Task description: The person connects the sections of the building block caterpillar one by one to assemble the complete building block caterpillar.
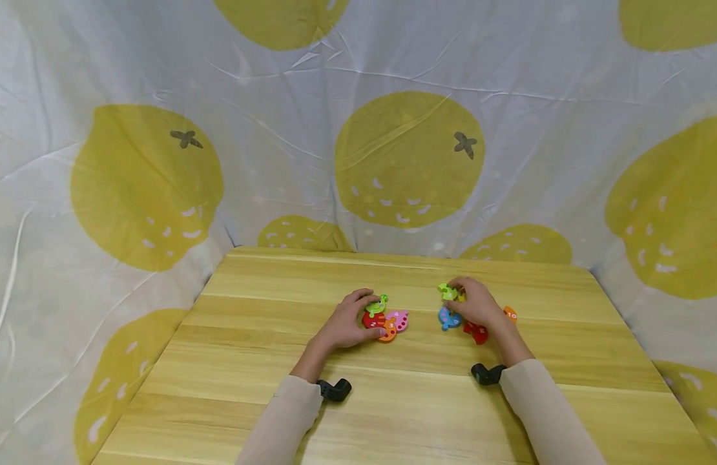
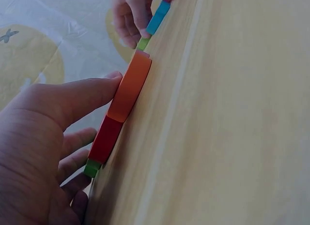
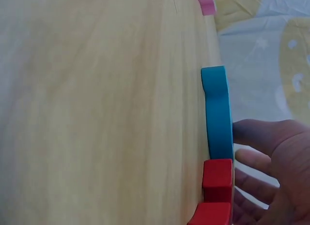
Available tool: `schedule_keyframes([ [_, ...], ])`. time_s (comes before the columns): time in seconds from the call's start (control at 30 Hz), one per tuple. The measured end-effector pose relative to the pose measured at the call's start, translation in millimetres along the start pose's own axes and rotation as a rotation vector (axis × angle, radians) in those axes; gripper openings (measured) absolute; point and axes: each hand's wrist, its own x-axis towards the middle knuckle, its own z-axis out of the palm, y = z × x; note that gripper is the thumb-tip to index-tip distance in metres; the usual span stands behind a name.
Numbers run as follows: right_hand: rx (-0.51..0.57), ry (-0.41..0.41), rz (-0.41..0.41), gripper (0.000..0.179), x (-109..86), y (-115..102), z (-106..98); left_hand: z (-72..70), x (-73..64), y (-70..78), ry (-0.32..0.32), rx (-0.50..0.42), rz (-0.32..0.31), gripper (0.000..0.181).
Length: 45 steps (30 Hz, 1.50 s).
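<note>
My left hand (image 1: 345, 323) holds a joined group of wooden number-puzzle pieces from its left side. The group has a green head piece (image 1: 374, 306), a red piece (image 1: 370, 320), an orange piece (image 1: 389, 333) and a pink piece (image 1: 398, 320). The left thumb lies against the orange edge (image 2: 130, 87), with the fingers by the green end (image 2: 92, 168). My right hand (image 1: 477, 302) pinches a light green puzzle piece (image 1: 447, 291). Its thumb is close to a blue piece (image 1: 448, 318), and red pieces (image 1: 477, 332) lie under the palm. The hand partly hides a yellow piece (image 1: 462, 297).
An orange piece marked 10 (image 1: 511, 314) lies right of my right hand. Dark wrist cameras (image 1: 335, 390) sit below both hands. A lemon-patterned cloth (image 1: 289, 161) hangs behind and beside the wooden table (image 1: 405, 413).
</note>
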Motion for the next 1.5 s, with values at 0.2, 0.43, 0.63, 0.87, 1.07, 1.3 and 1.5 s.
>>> schedule_keyframes([
  [0.2,-0.008,0.022,0.007,0.046,1.7,2.6,0.2,0.6,0.5,2.0,0.007,-0.019,0.003,0.078],
  [0.43,0.01,0.032,0.029,0.047,-1.4,2.8,-2.4,3.8,3.8,0.9,0.014,-0.004,0.005,0.087],
  [0.63,0.027,0.066,0.042,0.05,-7.3,-0.7,-4.0,5.1,3.4,1.2,0.007,-0.012,-0.01,0.09],
  [0.87,0.06,0.097,0.005,0.048,-17.2,-11.5,-4.1,3.9,2.8,1.3,0.016,-0.006,-0.019,0.091],
  [1.07,0.102,0.087,0.006,0.04,-19.4,-20.4,3.9,1.2,1.1,2.8,0.031,-0.02,-0.021,0.092],
  [1.3,0.137,0.057,-0.025,0.038,-21.5,-36.4,11.9,0.6,0.4,3.4,0.041,-0.036,-0.023,0.093],
  [1.5,0.15,0.034,-0.046,0.038,-22.3,-46.5,18.0,2.1,1.0,2.9,0.04,-0.034,-0.027,0.093],
])
